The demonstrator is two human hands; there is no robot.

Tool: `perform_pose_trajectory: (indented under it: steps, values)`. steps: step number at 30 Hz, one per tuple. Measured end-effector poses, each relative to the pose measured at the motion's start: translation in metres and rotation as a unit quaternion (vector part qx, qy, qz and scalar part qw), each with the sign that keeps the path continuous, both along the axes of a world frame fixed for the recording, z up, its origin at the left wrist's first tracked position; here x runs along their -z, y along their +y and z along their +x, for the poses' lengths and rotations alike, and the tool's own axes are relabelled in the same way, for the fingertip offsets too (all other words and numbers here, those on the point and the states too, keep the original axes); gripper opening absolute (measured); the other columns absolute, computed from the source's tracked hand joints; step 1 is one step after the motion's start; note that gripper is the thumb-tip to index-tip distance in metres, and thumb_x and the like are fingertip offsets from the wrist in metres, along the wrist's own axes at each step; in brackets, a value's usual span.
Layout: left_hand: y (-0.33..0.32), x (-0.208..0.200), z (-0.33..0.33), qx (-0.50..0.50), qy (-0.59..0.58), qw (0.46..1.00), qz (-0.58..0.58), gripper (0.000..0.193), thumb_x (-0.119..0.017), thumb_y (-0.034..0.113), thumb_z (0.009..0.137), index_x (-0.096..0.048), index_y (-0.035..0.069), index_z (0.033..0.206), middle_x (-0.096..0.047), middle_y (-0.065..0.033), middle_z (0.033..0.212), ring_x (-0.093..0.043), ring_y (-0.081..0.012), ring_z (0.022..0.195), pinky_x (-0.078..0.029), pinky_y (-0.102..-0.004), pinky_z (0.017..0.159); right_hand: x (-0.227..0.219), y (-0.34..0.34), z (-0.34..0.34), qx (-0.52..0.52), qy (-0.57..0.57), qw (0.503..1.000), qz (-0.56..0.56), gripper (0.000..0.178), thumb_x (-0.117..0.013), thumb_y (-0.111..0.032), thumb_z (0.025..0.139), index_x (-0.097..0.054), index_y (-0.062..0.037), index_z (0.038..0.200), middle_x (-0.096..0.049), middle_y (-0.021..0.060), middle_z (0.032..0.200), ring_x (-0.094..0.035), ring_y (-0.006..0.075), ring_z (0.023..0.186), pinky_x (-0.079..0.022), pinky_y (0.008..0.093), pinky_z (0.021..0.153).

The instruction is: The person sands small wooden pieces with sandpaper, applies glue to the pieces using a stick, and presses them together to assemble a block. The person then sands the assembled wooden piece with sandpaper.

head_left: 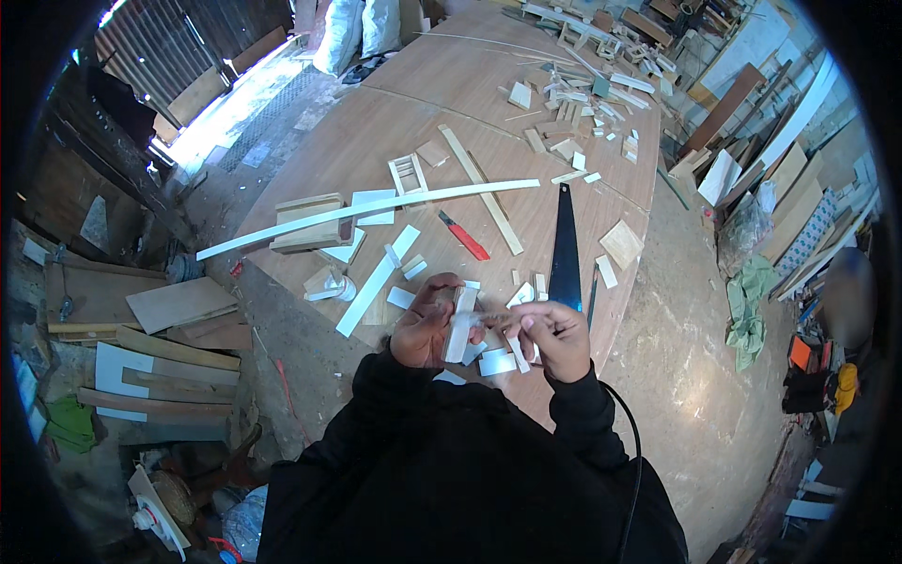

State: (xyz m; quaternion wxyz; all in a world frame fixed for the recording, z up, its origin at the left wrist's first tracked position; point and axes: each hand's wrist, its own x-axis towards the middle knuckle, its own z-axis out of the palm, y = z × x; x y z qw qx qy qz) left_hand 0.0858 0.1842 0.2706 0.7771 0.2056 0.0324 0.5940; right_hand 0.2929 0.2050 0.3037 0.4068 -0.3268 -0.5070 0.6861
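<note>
In my left hand (418, 331), a small pale wooden block (459, 326) stands on end, gripped between thumb and fingers. My right hand (566, 340) is closed in a pinch on a thin stick (498, 319), whose blurred tip reaches the block's face. Small wood offcuts (497, 362) lie on the table beneath both hands. A handsaw (566, 240) with a dark blade rests just beyond my right hand. Farther off, toward the middle, is a red utility knife (465, 235).
A long white strip (395, 201) crosses the wooden table (338, 141). A small white tub (334, 285) sits left of my hands. Scrap wood (583, 99) is heaped at the far right; boards (178, 371) lie on the floor at left. A black cable (636, 442) hangs by my right arm.
</note>
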Motion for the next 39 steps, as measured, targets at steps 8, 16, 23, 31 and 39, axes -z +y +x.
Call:
perform_pose_trajectory:
  steps: [8, 16, 23, 31, 39]
  values:
    - [0.005, 0.007, -0.002, 0.017, -0.016, 0.999, 0.037, 0.035, -0.049, 0.017, 0.095, -0.037, 0.008, 0.127, -0.053, -0.0179, 0.094, -0.055, -0.0248, 0.087, -0.047, -0.0412, 0.078, 0.006, 0.007, 0.002, 0.07, 0.05, 0.996, 0.024, 0.021, -0.052, -0.005, 0.092, -0.061, 0.0059, 0.107, -0.068, 0.0149, 0.081, -0.056, 0.0107, 0.053, -0.047, 0.0219, 0.053]
    - [0.002, 0.002, -0.008, -0.005, 0.084, 0.994, -0.072, 0.038, -0.055, 0.024, 0.093, -0.04, 0.02, 0.127, -0.051, -0.0115, 0.09, -0.053, -0.0233, 0.081, -0.043, -0.0424, 0.075, 0.006, -0.001, 0.0, -0.017, 0.006, 0.998, 0.064, 0.018, -0.055, -0.001, 0.089, -0.063, 0.0058, 0.105, -0.069, 0.0149, 0.083, -0.06, 0.0119, 0.059, -0.049, 0.0227, 0.056]
    - [0.001, 0.003, 0.001, 0.002, -0.007, 1.0, 0.0, 0.034, -0.049, 0.017, 0.095, -0.038, 0.011, 0.127, -0.053, -0.0162, 0.092, -0.055, -0.0239, 0.085, -0.046, -0.0407, 0.078, 0.005, 0.001, -0.009, 0.068, 0.013, 0.994, 0.079, 0.018, -0.055, 0.0, 0.09, -0.063, 0.0058, 0.105, -0.068, 0.014, 0.085, -0.059, 0.0099, 0.061, -0.048, 0.0212, 0.057]
    - [-0.001, 0.0, 0.003, 0.009, -0.002, 1.0, 0.009, 0.032, -0.047, 0.018, 0.097, -0.04, 0.012, 0.127, -0.051, -0.0129, 0.087, -0.05, -0.0216, 0.081, -0.044, -0.0392, 0.075, 0.005, -0.001, -0.016, 0.201, -0.002, 0.974, 0.105, 0.02, -0.055, -0.002, 0.09, -0.061, 0.0053, 0.108, -0.068, 0.0158, 0.085, -0.057, 0.0104, 0.06, -0.047, 0.0225, 0.057]
    - [0.0, 0.0, -0.004, -0.017, -0.023, 0.999, 0.015, 0.032, -0.047, 0.017, 0.096, -0.04, 0.012, 0.127, -0.051, -0.0128, 0.089, -0.05, -0.0225, 0.082, -0.043, -0.0401, 0.074, -0.002, -0.011, 0.001, -0.052, 0.025, 0.997, 0.053, 0.018, -0.054, -0.003, 0.091, -0.063, 0.0045, 0.104, -0.067, 0.0147, 0.082, -0.056, 0.0098, 0.056, -0.045, 0.0211, 0.054]
